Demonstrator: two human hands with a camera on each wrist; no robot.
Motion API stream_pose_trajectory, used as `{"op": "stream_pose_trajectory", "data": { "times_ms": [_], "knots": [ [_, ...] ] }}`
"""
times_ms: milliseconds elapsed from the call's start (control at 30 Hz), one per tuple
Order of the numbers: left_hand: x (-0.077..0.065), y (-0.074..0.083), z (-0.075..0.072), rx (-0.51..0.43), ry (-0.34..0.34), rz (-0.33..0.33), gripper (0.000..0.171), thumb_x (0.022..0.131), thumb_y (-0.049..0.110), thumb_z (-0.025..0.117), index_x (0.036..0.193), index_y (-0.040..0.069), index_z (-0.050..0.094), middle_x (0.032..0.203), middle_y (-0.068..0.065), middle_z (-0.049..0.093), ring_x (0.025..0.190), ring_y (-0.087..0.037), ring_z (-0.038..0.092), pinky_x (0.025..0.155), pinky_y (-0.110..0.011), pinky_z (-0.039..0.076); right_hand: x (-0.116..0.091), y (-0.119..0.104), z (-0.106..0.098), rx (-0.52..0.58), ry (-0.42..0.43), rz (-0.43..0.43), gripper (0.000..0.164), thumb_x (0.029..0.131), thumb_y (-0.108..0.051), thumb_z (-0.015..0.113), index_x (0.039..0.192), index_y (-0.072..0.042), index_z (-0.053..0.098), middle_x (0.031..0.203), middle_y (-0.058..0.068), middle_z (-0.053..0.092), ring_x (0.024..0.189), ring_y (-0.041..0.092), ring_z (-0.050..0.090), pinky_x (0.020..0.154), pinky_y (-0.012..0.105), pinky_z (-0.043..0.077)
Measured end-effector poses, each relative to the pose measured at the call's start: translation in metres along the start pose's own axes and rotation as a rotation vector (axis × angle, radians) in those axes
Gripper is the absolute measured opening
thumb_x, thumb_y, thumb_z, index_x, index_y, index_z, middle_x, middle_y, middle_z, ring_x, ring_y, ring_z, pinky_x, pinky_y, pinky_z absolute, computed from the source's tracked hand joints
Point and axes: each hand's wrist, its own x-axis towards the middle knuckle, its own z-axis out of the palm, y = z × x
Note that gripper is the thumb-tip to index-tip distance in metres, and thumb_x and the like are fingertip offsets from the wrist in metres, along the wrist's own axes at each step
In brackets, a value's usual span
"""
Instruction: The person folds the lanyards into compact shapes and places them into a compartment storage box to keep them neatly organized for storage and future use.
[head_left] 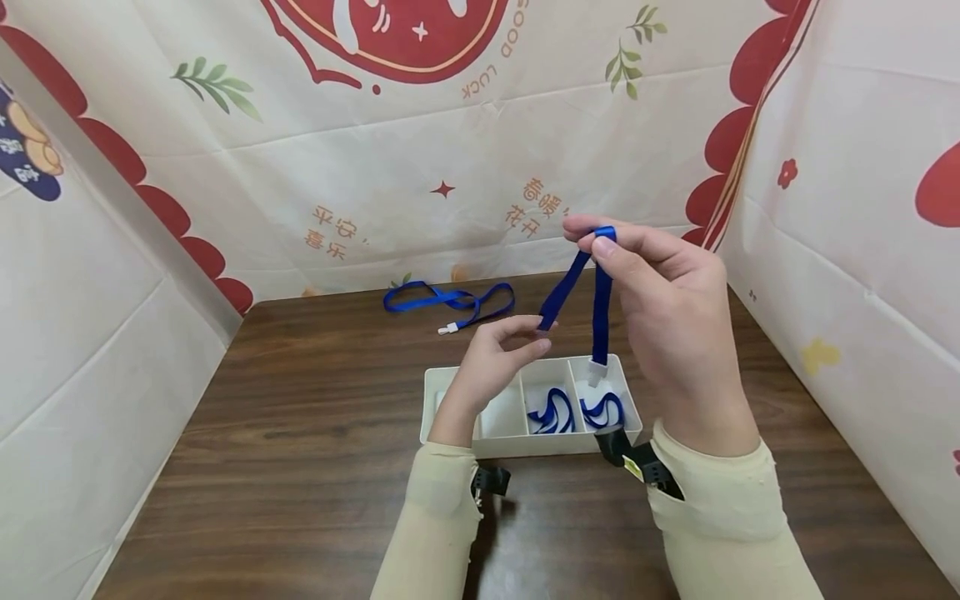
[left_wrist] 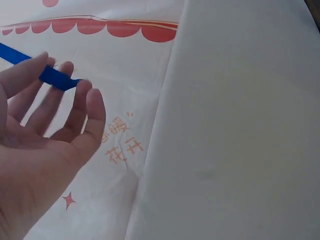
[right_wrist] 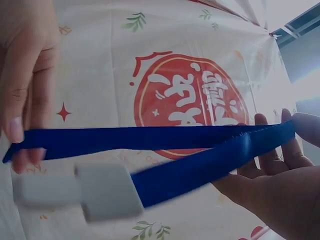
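A blue lanyard (head_left: 602, 308) with a white plastic clip (right_wrist: 107, 192) hangs from my right hand (head_left: 678, 308), pinched between thumb and fingers above the tray. My left hand (head_left: 491, 362) pinches the lanyard's other stretch lower down; in the left wrist view the blue strap (left_wrist: 57, 78) passes between thumb and fingers. Below both hands lies a white divided tray (head_left: 450, 451). One coiled blue lanyard (head_left: 553, 414) lies in its middle compartment and another blue lanyard (head_left: 602, 410) in the right one. The left compartment is partly hidden by my left hand.
Behind the tray, another blue lanyard (head_left: 450, 298) with a white clip lies loosely looped on the brown wooden table (head_left: 300, 417). Printed cloth (head_left: 420, 167) stands at the back and along both sides.
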Motion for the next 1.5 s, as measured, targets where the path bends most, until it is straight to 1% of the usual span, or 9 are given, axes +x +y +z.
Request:
{"op": "stream_pose_trajectory", "data": {
  "times_ms": [100, 200, 333, 467, 667, 800, 900, 1167, 1500],
  "knots": [
    [-0.002, 0.008, 0.002, -0.008, 0.048, 0.090, 0.026, 0.102, 0.014, 0.073, 0.127, 0.009, 0.075, 0.119, -0.015, 0.075, 0.099, -0.009, 0.068, 0.087, -0.025, 0.057, 0.002, 0.004, 0.001, -0.024, 0.005, 0.038, 0.024, 0.102, -0.012, 0.071, 0.116, 0.007, 0.078, 0.125, 0.008, 0.079, 0.140, 0.031, 0.059, 0.122, 0.040, 0.039],
    [-0.003, 0.024, 0.005, -0.013, 0.123, 0.247, 0.024, 0.102, 0.012, 0.071, 0.125, 0.006, 0.072, 0.115, -0.018, 0.071, 0.089, -0.010, 0.061, 0.077, -0.022, 0.050, 0.003, 0.009, 0.002, -0.053, 0.017, 0.109, 0.028, 0.101, -0.018, 0.075, 0.117, 0.003, 0.078, 0.126, 0.005, 0.079, 0.142, 0.027, 0.057, 0.123, 0.043, 0.034],
    [-0.006, 0.051, 0.010, -0.021, 0.164, 0.414, 0.019, 0.104, 0.009, 0.066, 0.122, 0.001, 0.069, 0.127, -0.019, 0.069, 0.096, -0.011, 0.059, 0.081, -0.022, 0.051, 0.004, 0.018, 0.001, -0.092, 0.010, 0.160, 0.027, 0.100, -0.020, 0.076, 0.119, -0.001, 0.079, 0.126, 0.002, 0.079, 0.140, 0.024, 0.057, 0.122, 0.047, 0.032],
    [-0.010, 0.073, 0.016, -0.032, 0.140, 0.476, 0.015, 0.104, 0.004, 0.065, 0.116, -0.004, 0.070, 0.125, -0.020, 0.068, 0.102, -0.011, 0.061, 0.085, -0.022, 0.054, 0.007, 0.028, 0.000, -0.117, -0.024, 0.118, 0.025, 0.101, -0.015, 0.073, 0.118, 0.003, 0.079, 0.123, 0.002, 0.080, 0.136, 0.024, 0.061, 0.118, 0.036, 0.044],
    [-0.011, 0.081, 0.022, 0.056, 0.159, 0.461, 0.014, 0.101, 0.007, 0.072, 0.109, -0.004, 0.077, 0.127, -0.015, 0.068, 0.101, -0.010, 0.060, 0.074, -0.022, 0.050, 0.009, 0.038, -0.002, -0.088, -0.029, 0.120, 0.024, 0.102, -0.011, 0.072, 0.120, 0.004, 0.078, 0.121, 0.003, 0.080, 0.128, 0.024, 0.066, 0.098, 0.023, 0.058],
    [-0.011, 0.076, 0.021, 0.064, 0.156, 0.430, 0.013, 0.101, 0.007, 0.072, 0.105, -0.005, 0.077, 0.133, -0.014, 0.066, 0.115, -0.019, 0.064, 0.091, -0.035, 0.061, 0.009, 0.040, -0.002, -0.098, -0.022, 0.145, 0.025, 0.102, -0.013, 0.072, 0.121, 0.001, 0.079, 0.121, 0.003, 0.080, 0.125, 0.023, 0.068, 0.101, 0.025, 0.057],
    [-0.010, 0.072, 0.019, 0.059, 0.142, 0.404, 0.015, 0.101, 0.007, 0.072, 0.107, -0.005, 0.077, 0.139, -0.015, 0.065, 0.127, -0.025, 0.063, 0.102, -0.044, 0.061, 0.010, 0.039, -0.001, -0.115, -0.021, 0.145, 0.027, 0.102, -0.015, 0.073, 0.123, 0.001, 0.078, 0.120, 0.002, 0.081, 0.126, 0.024, 0.067, 0.106, 0.028, 0.054],
    [-0.010, 0.063, 0.016, 0.071, 0.134, 0.300, 0.019, 0.102, 0.013, 0.073, 0.112, -0.001, 0.079, 0.140, -0.011, 0.070, 0.133, -0.019, 0.061, 0.105, -0.028, 0.057, 0.011, 0.040, 0.000, -0.134, -0.015, 0.157, 0.026, 0.102, -0.016, 0.072, 0.123, -0.001, 0.078, 0.121, 0.000, 0.081, 0.129, 0.023, 0.065, 0.116, 0.041, 0.042],
    [-0.009, 0.062, 0.016, 0.028, 0.106, 0.335, 0.025, 0.105, 0.011, 0.066, 0.127, -0.001, 0.071, 0.130, -0.018, 0.072, 0.120, -0.023, 0.069, 0.105, -0.030, 0.057, 0.012, 0.046, 0.003, -0.122, 0.002, 0.175, 0.025, 0.102, -0.016, 0.073, 0.122, -0.002, 0.079, 0.117, -0.002, 0.082, 0.127, 0.022, 0.065, 0.111, 0.036, 0.046]
  ]
}}
